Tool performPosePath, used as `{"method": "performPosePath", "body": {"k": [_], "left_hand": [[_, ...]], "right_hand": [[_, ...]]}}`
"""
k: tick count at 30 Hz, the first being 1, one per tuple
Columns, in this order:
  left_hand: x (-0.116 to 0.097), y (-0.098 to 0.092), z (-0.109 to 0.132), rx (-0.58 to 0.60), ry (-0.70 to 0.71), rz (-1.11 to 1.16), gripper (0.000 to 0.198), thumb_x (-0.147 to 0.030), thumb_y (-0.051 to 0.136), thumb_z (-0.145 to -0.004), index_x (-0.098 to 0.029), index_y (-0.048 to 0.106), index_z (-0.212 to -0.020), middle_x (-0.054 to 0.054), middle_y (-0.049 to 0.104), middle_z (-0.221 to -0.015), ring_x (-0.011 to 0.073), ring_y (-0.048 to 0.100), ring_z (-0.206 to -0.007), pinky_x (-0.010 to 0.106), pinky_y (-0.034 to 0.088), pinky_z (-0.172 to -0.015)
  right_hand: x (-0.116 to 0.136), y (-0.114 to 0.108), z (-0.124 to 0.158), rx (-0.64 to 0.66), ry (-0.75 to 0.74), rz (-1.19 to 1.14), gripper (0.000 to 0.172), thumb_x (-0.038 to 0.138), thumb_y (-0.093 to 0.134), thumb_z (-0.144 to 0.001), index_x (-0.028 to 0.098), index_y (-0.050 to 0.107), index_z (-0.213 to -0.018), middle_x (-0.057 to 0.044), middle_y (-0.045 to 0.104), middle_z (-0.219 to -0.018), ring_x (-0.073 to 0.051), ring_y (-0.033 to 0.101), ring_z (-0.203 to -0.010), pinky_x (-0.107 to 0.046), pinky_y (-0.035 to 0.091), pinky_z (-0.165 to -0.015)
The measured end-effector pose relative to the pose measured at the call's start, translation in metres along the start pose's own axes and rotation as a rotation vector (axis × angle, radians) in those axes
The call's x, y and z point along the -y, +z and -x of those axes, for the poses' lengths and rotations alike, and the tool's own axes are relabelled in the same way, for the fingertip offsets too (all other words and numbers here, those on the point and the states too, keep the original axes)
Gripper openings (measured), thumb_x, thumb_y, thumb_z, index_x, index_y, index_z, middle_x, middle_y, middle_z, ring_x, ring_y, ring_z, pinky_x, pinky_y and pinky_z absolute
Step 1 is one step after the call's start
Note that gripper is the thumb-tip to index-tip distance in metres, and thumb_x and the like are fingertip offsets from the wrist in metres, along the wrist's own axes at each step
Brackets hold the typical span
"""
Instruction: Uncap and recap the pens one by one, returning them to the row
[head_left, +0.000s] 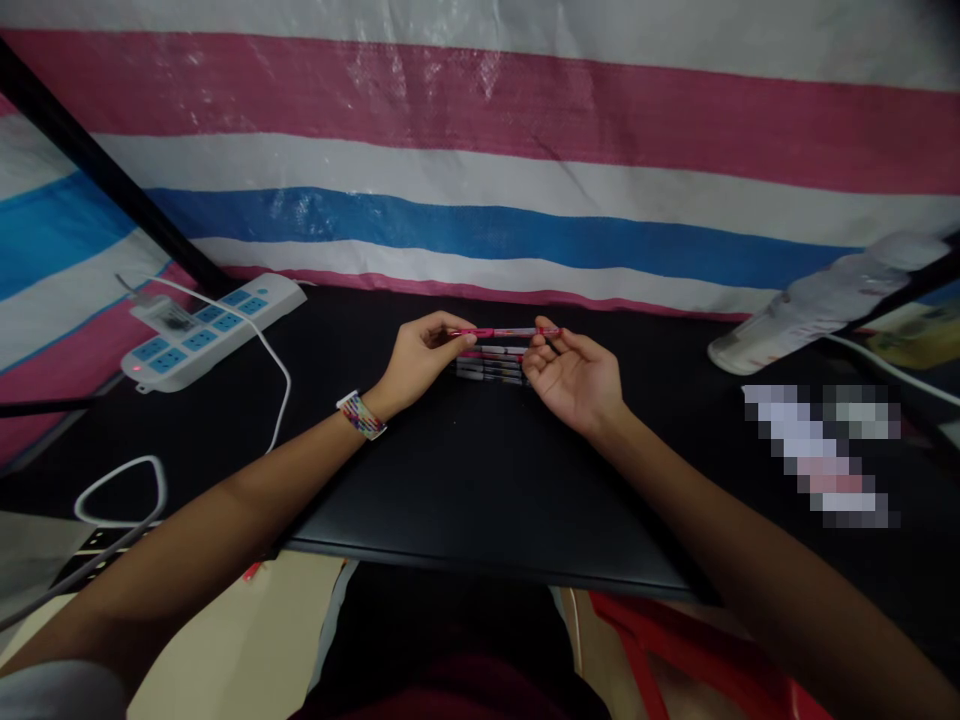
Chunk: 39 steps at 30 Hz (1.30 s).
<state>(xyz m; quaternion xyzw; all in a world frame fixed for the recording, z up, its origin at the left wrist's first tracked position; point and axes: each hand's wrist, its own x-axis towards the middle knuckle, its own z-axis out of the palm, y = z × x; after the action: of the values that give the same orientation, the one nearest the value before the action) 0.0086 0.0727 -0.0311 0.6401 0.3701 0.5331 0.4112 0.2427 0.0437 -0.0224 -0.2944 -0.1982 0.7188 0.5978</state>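
Observation:
A slim pink pen is held level between both hands, over the black table. My left hand pinches its left end between thumb and fingers. The fingertips of my right hand grip the right end, with the palm turned partly upward. Just below the pen, several more pens lie side by side in a row on the table, some dark and clear, at least one with pink. Both hands partly cover the ends of that row. A colourful woven band circles the left wrist.
To the left stands a white power strip with a plugged-in charger and a white cable. A clear bottle leans at the right, near a blurred-out patch. A striped sheet hangs behind the table. Below right is a red stool.

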Motion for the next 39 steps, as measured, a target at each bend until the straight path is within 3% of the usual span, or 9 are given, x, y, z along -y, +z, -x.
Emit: {"method": "performPosePath", "body": {"k": [11, 16, 21, 33, 39], "left_hand": [[-0.001, 0.0004, 0.0, -0.004, -0.006, -0.001, 0.028, -0.041, 0.092, -0.084, -0.018, 0.083, -0.098, 0.007, 0.083, -0.094, 0.0207, 0.076, -0.09, 0.036, 0.064, -0.086], [0.0012, 0.0002, -0.0001, 0.008, -0.007, 0.007, 0.031, -0.043, 0.092, -0.084, -0.017, 0.083, -0.099, 0.008, 0.083, -0.095, 0.0206, 0.076, -0.09, 0.036, 0.064, -0.085], [-0.0003, 0.0006, 0.0002, 0.003, -0.01, 0.005, 0.029, -0.042, 0.092, -0.084, -0.018, 0.083, -0.098, 0.007, 0.083, -0.095, 0.0207, 0.077, -0.09, 0.037, 0.065, -0.086], [-0.0014, 0.0001, -0.0004, 0.0, 0.009, -0.013, 0.024, -0.039, 0.09, -0.086, -0.02, 0.083, -0.098, 0.007, 0.083, -0.095, 0.0211, 0.077, -0.091, 0.038, 0.065, -0.086], [-0.001, 0.0001, -0.0001, 0.014, -0.002, 0.002, 0.027, -0.04, 0.091, -0.085, -0.018, 0.083, -0.098, 0.006, 0.081, -0.092, 0.0189, 0.075, -0.085, 0.035, 0.063, -0.082]], "right_hand": [[-0.0012, 0.0015, 0.0, -0.012, -0.016, -0.009, 0.019, 0.019, 0.069, -0.089, 0.023, 0.076, -0.106, -0.003, 0.076, -0.086, -0.016, 0.069, -0.075, -0.029, 0.066, -0.074], [-0.0002, 0.0033, 0.0025, 0.001, 0.001, -0.055, 0.027, 0.029, 0.063, -0.092, 0.02, 0.078, -0.112, -0.007, 0.079, -0.092, -0.018, 0.072, -0.084, -0.032, 0.067, -0.079], [-0.0018, 0.0009, 0.0004, -0.009, -0.018, -0.009, 0.023, 0.021, 0.071, -0.085, 0.022, 0.078, -0.107, -0.005, 0.078, -0.088, -0.017, 0.07, -0.078, -0.031, 0.067, -0.08], [-0.001, 0.0019, 0.0012, -0.018, -0.028, 0.033, 0.021, 0.02, 0.068, -0.086, 0.023, 0.078, -0.104, -0.005, 0.078, -0.088, -0.017, 0.071, -0.08, -0.032, 0.067, -0.082], [0.0, 0.0008, 0.0008, -0.001, -0.012, -0.001, 0.029, 0.032, 0.064, -0.091, 0.021, 0.078, -0.114, -0.007, 0.08, -0.096, -0.019, 0.074, -0.088, -0.032, 0.068, -0.084]]}}
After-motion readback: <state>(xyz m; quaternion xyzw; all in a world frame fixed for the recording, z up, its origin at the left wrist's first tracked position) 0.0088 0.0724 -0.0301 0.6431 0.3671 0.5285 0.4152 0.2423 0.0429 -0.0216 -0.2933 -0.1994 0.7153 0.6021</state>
